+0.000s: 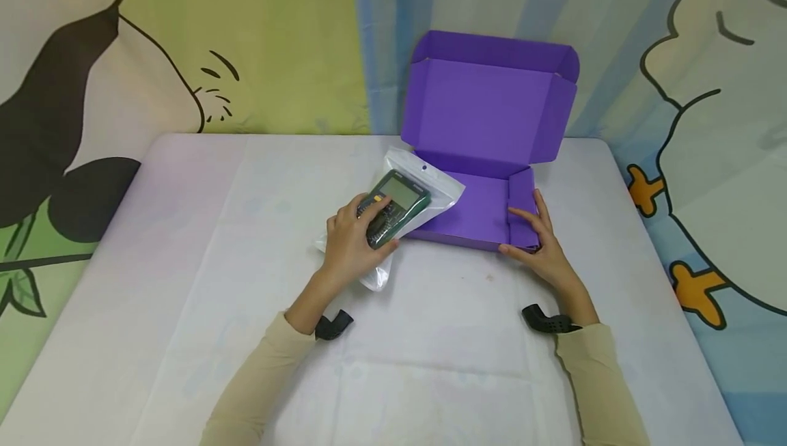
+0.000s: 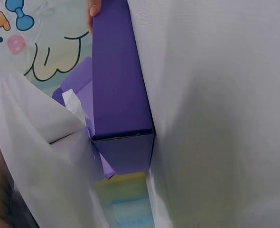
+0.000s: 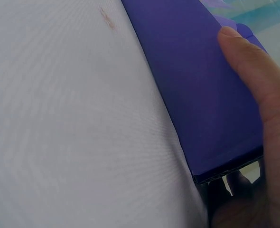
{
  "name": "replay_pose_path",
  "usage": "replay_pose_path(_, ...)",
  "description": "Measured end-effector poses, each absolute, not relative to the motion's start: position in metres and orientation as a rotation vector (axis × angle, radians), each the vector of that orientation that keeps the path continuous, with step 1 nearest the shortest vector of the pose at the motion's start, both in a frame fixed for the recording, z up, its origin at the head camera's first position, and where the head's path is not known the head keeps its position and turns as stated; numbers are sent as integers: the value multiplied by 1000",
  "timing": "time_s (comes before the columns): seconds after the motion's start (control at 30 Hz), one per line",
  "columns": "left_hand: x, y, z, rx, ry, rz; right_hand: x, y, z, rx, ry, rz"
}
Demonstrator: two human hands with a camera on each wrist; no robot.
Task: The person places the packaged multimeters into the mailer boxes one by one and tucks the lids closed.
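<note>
In the head view a dark green calculator (image 1: 393, 203) with a grey screen lies slanted against a white plastic bag (image 1: 439, 186); whether it is inside the bag I cannot tell. My left hand (image 1: 353, 241) grips the calculator and bag, thumb at the near edge and fingers over the keys. The bag's far end overlaps the left side of a purple cardboard box (image 1: 470, 220), whose lid stands raised. At the box's front right corner, my right hand (image 1: 541, 248) holds the side wall. Its thumb presses the front panel (image 3: 197, 80) in the right wrist view.
A white cloth covers the table (image 1: 258, 364). Behind it hangs a curtain (image 1: 277, 43) with cartoon figures. Each wrist wears a black camera mount (image 1: 334, 325), and the raised lid (image 1: 486, 104) stands at the back of the box.
</note>
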State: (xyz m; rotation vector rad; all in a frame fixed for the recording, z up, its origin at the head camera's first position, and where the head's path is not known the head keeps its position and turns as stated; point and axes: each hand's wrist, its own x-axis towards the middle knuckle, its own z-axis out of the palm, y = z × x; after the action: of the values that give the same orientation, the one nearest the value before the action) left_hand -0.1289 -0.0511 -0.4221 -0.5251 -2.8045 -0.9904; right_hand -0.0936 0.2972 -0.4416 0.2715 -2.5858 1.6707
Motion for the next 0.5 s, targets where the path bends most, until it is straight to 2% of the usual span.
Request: replay_pose_path(0.5,-131,-38,-422,-560,-2813,-1003,-95,299,-446,308,-2559,1649)
